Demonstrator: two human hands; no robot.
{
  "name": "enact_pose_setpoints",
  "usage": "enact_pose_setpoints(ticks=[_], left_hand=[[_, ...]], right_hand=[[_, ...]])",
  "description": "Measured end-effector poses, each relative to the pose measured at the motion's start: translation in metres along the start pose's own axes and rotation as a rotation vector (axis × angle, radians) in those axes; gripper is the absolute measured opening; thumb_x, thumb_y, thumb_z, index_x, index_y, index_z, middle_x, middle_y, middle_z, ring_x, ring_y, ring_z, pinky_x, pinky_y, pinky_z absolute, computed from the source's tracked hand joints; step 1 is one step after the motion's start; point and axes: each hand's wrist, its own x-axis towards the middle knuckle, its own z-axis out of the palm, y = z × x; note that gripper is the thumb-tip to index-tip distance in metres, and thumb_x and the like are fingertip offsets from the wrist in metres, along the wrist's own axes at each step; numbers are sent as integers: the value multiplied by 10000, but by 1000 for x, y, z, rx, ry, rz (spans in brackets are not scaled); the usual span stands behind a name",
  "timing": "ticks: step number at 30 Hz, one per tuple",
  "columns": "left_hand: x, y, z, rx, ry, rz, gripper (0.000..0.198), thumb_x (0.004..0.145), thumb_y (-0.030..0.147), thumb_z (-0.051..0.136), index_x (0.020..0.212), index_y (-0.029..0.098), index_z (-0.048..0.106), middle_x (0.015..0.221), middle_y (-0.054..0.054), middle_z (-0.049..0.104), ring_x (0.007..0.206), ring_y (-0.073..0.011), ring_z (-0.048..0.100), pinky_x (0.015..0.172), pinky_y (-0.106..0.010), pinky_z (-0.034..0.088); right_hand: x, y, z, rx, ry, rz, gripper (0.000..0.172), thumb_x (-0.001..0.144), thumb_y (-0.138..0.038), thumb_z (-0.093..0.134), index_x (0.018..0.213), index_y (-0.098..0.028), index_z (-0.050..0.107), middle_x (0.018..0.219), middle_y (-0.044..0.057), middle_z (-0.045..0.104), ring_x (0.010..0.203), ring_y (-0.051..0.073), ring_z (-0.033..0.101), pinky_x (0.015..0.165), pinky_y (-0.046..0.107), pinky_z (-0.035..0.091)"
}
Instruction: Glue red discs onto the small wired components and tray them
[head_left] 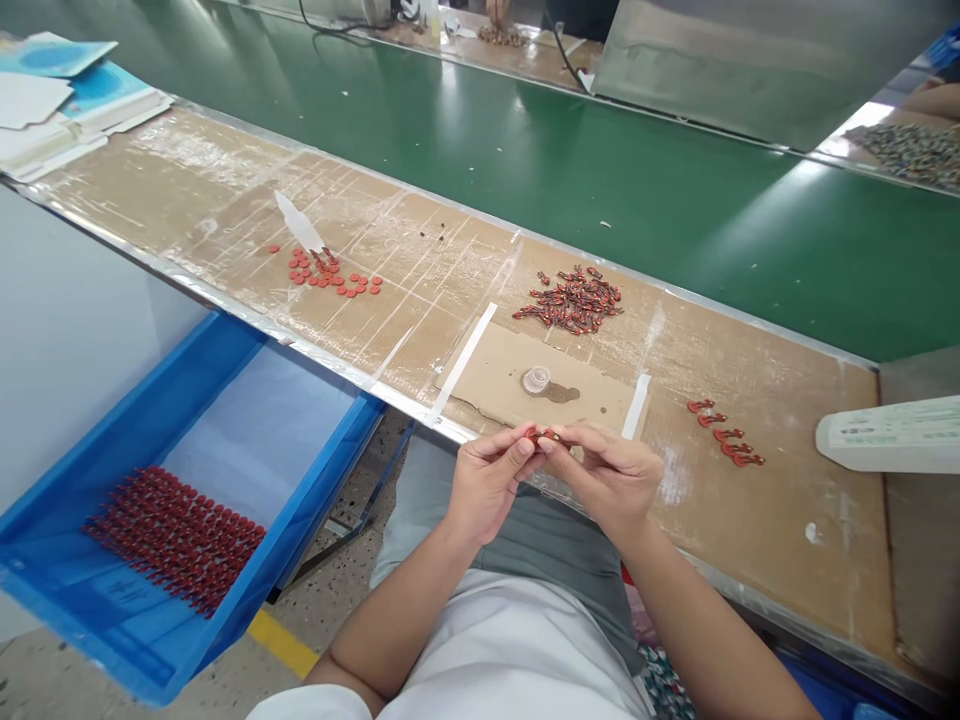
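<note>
My left hand (491, 475) and my right hand (611, 475) meet at the table's front edge. Both are closed in a pinch around a small red piece (541, 436) with a dark part, largely covered by my fingers. Just beyond them a small round clear cup (536, 379) stands on a cardboard sheet (495, 370) with a dark stain beside it. A heap of small red-and-black pieces (574, 302) lies behind the cup. Several red round pieces with dark stems (727, 435) are lined up to the right of my right hand.
Red discs (337, 282) lie scattered to the left near a white pointed strip (300, 222). A blue bin (292, 500) below left holds rows of red pieces (176, 535). A white bottle (892, 437) lies at right. A green conveyor belt (420, 110) runs behind; a co-worker's hand (498, 10) shows beyond.
</note>
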Motion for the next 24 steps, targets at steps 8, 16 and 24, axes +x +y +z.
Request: enact_pose_setpoints(ticks=[8, 16, 24], left_hand=[[-1, -2, 6, 33, -33, 31, 188, 762, 210, 776, 949, 217, 778, 988, -44, 773, 916, -157, 722, 857, -253, 583], [-2, -1, 9, 61, -74, 55, 180, 764, 214, 773, 944, 230, 780, 982, -40, 770, 876, -135, 717, 811, -224, 574], [-1, -2, 8, 56, -59, 16, 183, 760, 229, 779, 943, 218, 777, 934, -40, 774, 803, -103, 707, 691, -160, 554]], right_hand=[[0, 2, -7, 31, 17, -17, 290, 714, -120, 777, 950, -287, 749, 836, 21, 760, 653, 161, 673, 612, 318, 569], [-2, 0, -13, -25, -1, -76, 321, 702, -79, 769, 958, -269, 729, 813, 23, 752, 604, 147, 646, 573, 305, 545], [-7, 4, -10, -46, 52, -71, 288, 696, -104, 781, 931, -261, 726, 780, 26, 738, 594, 149, 648, 546, 294, 543]])
